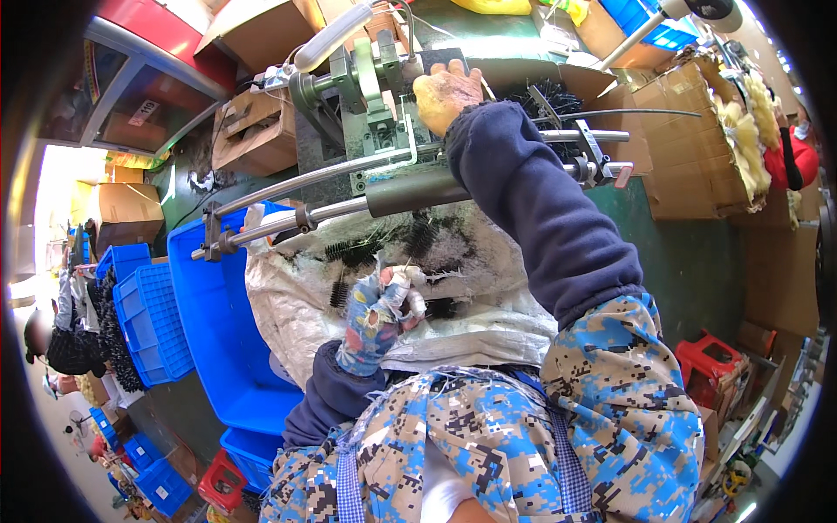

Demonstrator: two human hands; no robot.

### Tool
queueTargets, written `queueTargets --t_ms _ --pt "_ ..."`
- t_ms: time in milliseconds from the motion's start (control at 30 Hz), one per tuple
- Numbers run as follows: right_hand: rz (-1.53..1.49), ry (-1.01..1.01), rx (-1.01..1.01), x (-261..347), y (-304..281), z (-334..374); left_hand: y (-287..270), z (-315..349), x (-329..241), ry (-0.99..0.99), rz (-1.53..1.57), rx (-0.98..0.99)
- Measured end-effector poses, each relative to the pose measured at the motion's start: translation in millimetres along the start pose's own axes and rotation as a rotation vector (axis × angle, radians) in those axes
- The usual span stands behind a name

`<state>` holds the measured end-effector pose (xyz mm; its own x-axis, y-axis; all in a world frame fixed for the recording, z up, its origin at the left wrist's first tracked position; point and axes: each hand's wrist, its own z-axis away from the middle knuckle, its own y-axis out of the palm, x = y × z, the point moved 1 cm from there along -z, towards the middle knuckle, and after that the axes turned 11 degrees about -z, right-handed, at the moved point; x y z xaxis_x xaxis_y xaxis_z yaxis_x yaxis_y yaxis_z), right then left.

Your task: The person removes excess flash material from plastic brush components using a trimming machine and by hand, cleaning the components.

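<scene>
My left hand [384, 307], in a worn patterned glove with white wrapping on the fingers, is over a whitish woven sheet [296, 296]. Its fingers are closed, and a thin pale strand shows beside them; what they hold is too small to name. Black bristle brushes [422, 234] lie on the sheet just beyond that hand. My bare right hand [447, 94] reaches forward to a bench machine [370, 87] with a greenish wheel, with its fingers curled. Whatever it grips is hidden. A pile of black brushes [551, 100] lies to its right.
Metal rails [336, 209] cross in front of me below the machine. A large blue bin [222, 322] stands at my left, with blue crates [153, 322] further out. Cardboard boxes [684, 148] stand at the right, and a red stool [706, 362] is lower right.
</scene>
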<state>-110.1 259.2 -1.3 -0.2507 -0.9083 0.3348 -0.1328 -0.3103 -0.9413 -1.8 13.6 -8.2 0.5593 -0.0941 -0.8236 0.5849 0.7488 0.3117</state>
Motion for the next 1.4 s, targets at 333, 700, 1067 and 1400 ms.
queueTargets --t_ms 333,700,1067,1400 --pt "0.035 0.019 -0.085 -6 1 40 2 -1 2 -0.005 -0.002 0.052" --pt "-0.067 -0.029 -0.022 47 15 30 7 11 -4 0.017 -0.055 0.108" --pt "0.091 0.014 -0.086 -22 -42 30 -7 8 6 0.076 0.066 0.047" --pt "0.418 0.087 -0.337 -95 -63 3 -27 9 -12 0.323 0.256 -0.014"
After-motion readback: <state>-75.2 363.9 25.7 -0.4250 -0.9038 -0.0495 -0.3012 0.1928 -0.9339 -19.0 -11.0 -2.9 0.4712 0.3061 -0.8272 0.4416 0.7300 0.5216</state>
